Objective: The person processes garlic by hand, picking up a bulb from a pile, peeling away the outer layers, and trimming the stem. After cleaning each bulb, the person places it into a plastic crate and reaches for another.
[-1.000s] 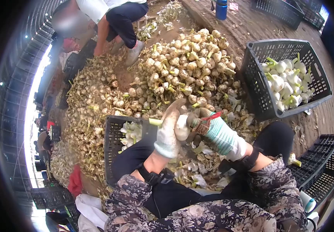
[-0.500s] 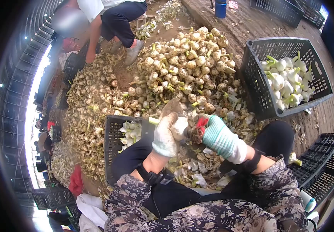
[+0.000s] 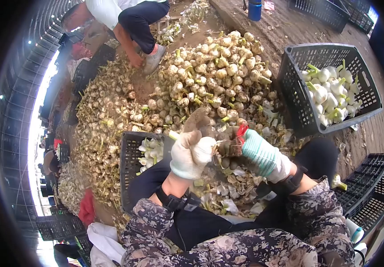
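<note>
My left hand [image 3: 186, 155], in a white glove with soiled fingertips, is closed around a peeled white garlic bulb [image 3: 206, 149]. Its cut green stem [image 3: 173, 135] pokes out on the left, and the root end faces right. Close to that end is my right hand [image 3: 261, 153], gloved in teal and white, its fingers curled. A red strip [image 3: 241, 131] shows at its thumb side beside dark, dirty fingertips; what it grips is too hidden to name. Beneath both hands lie loose garlic skins [image 3: 229, 207].
A large heap of unpeeled garlic [image 3: 218, 75] spreads ahead. A black crate [image 3: 285, 100] with white bulbs stands right, another crate [image 3: 127, 171] by my left knee. Stacked crates [image 3: 367, 191] are at lower right. Another person [image 3: 140, 26] crouches at the far left.
My hands have drawn slightly apart; the right has shifted a little right, and more of the bulb's root end shows. The other person's arm has moved right toward their shoe.
</note>
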A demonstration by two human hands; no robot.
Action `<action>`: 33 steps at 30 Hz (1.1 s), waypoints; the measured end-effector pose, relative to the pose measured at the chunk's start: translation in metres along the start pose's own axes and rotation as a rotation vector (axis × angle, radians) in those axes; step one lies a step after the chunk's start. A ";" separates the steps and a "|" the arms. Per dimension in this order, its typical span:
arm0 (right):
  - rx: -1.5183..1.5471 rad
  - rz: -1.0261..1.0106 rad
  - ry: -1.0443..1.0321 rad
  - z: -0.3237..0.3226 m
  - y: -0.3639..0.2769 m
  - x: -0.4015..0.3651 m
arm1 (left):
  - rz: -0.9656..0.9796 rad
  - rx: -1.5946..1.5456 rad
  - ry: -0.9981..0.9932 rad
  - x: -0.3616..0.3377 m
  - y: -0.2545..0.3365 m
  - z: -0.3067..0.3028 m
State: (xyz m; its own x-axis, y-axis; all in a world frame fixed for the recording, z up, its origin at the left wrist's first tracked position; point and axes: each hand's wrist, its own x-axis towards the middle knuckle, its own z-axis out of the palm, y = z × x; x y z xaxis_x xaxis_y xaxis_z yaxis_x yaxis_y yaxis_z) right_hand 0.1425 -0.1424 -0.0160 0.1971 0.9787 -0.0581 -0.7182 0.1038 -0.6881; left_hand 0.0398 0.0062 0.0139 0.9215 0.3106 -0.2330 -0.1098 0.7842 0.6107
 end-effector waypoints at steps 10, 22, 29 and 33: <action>-0.934 -0.524 0.314 0.021 -0.009 -0.003 | -0.210 0.028 0.087 0.013 -0.011 -0.010; -1.302 -0.126 0.378 0.014 -0.015 -0.014 | -0.088 -0.041 0.446 0.020 -0.001 -0.013; -0.951 -0.523 0.332 0.021 -0.001 0.008 | -0.136 0.124 0.412 0.026 -0.024 -0.050; -1.082 -0.318 -0.026 0.020 -0.007 -0.012 | -0.051 0.041 0.478 0.019 0.000 -0.012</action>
State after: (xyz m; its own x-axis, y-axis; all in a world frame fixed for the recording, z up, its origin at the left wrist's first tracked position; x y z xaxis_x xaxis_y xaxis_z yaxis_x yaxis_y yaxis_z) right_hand 0.1317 -0.1512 0.0045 0.2450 0.9399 0.2379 0.3207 0.1530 -0.9348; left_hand 0.0530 0.0183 0.0000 0.6496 0.4921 -0.5795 -0.0456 0.7862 0.6163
